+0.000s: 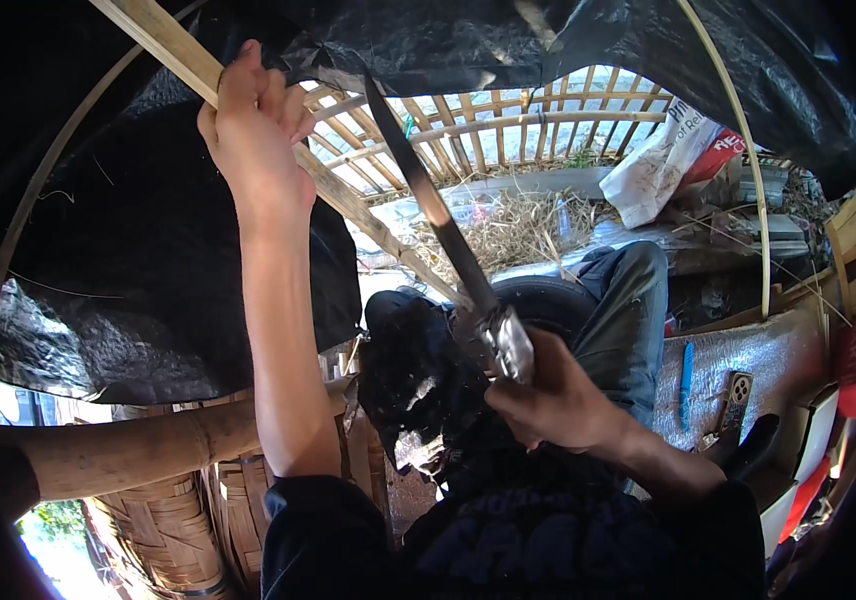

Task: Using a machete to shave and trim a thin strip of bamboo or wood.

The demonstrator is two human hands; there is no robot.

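Observation:
My left hand is raised at the upper left, its fingers closed around a long split bamboo strip. The strip slants from the top left down to the middle, where its lower end comes near my lap. In my right hand is the handle of a long knife, wrapped in something silvery. Its dark blade points up and to the left, crossing the view to the right of the strip. Whether the blade touches the strip near its lower end I cannot tell. Dark, shiny material covers part of my lap.
Black plastic sheeting hangs at left and along the top. Beyond stands a slatted bamboo fence, with dry straw and a white-and-red sack. A thick bamboo pole crosses the lower left. A blue tool lies at right.

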